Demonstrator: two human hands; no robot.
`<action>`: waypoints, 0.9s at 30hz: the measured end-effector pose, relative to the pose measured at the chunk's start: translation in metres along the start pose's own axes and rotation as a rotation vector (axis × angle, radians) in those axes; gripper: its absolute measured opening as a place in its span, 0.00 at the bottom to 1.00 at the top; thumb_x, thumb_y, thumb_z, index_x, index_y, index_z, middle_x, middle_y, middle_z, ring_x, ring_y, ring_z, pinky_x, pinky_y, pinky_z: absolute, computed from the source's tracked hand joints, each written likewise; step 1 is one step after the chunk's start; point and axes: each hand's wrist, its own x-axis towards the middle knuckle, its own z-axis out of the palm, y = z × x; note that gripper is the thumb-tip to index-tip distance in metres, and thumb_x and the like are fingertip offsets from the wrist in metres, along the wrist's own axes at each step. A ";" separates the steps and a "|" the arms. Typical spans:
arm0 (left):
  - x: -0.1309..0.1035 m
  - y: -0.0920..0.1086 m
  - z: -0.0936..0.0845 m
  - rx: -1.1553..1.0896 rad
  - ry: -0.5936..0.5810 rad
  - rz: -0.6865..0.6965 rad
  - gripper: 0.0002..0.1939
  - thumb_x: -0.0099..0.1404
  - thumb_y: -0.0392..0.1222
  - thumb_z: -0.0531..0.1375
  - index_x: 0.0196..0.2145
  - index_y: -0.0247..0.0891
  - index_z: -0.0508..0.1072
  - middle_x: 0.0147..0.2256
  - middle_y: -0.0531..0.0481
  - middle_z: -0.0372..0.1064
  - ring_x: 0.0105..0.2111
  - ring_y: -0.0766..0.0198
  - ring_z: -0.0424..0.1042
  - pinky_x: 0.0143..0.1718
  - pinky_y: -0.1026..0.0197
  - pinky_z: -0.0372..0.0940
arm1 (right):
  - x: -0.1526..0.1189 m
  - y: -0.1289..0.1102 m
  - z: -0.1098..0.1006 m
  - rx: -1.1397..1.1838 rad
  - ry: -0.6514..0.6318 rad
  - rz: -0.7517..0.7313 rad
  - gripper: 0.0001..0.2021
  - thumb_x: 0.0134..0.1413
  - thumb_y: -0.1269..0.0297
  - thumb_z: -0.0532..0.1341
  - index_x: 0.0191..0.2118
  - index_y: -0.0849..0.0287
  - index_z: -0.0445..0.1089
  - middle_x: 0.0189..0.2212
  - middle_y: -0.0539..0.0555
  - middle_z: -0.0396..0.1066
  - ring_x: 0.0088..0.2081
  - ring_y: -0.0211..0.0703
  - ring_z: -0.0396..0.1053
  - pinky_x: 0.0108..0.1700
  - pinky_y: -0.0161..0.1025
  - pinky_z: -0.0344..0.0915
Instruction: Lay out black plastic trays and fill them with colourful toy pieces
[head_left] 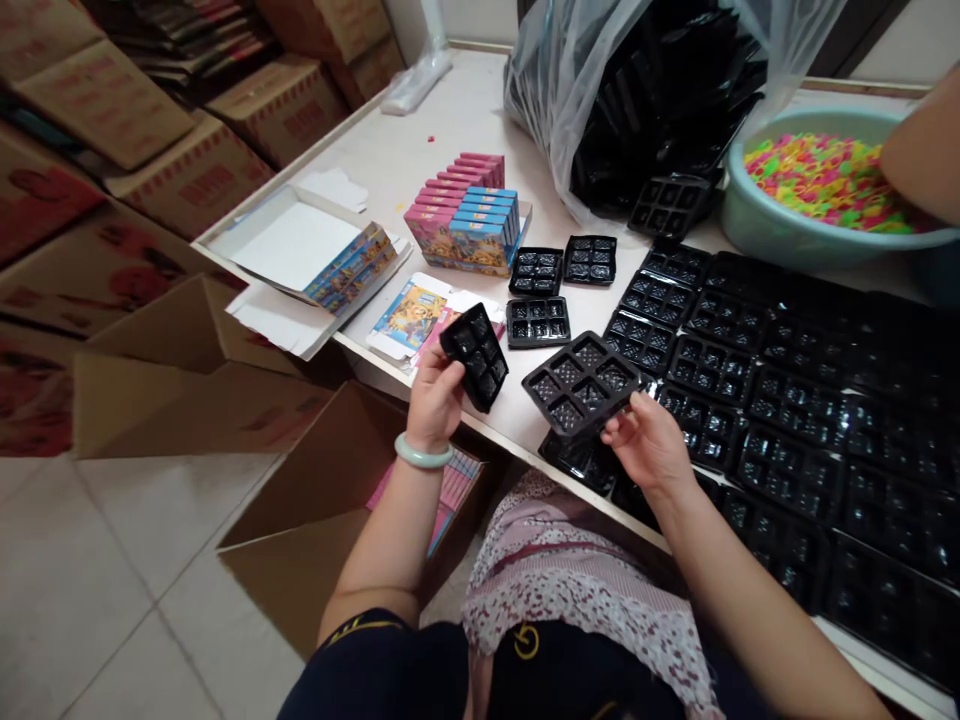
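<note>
My left hand (436, 398), with a pale green bangle at the wrist, grips a small black plastic tray (475, 357) tilted up on its edge. Between the fingers and thumb of my right hand (651, 440) is the corner of another black plastic tray (582, 384), its six compartments facing up. Both are held above the table's front edge. Just beyond them, several more black trays (538, 322) lie on the white table (472, 110). A flat printed carton (414, 312) lies behind my left hand.
Pink and blue boxes (459, 222) stand in rows at the middle. Black trays (795, 400) cover the right side. Behind them are a clear bag (540, 90) of trays and a basin (750, 215) of colourful pieces, with another person's arm (926, 150) over it. Open cartons (300, 520) stand at left.
</note>
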 end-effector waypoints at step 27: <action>-0.043 0.012 0.088 0.598 -0.559 0.300 0.15 0.64 0.45 0.61 0.49 0.43 0.71 0.56 0.41 0.62 0.58 0.53 0.62 0.59 0.47 0.58 | 0.005 0.010 0.029 -0.311 -0.001 -0.128 0.19 0.38 0.53 0.71 0.23 0.57 0.62 0.13 0.42 0.61 0.16 0.30 0.58 0.19 0.29 0.56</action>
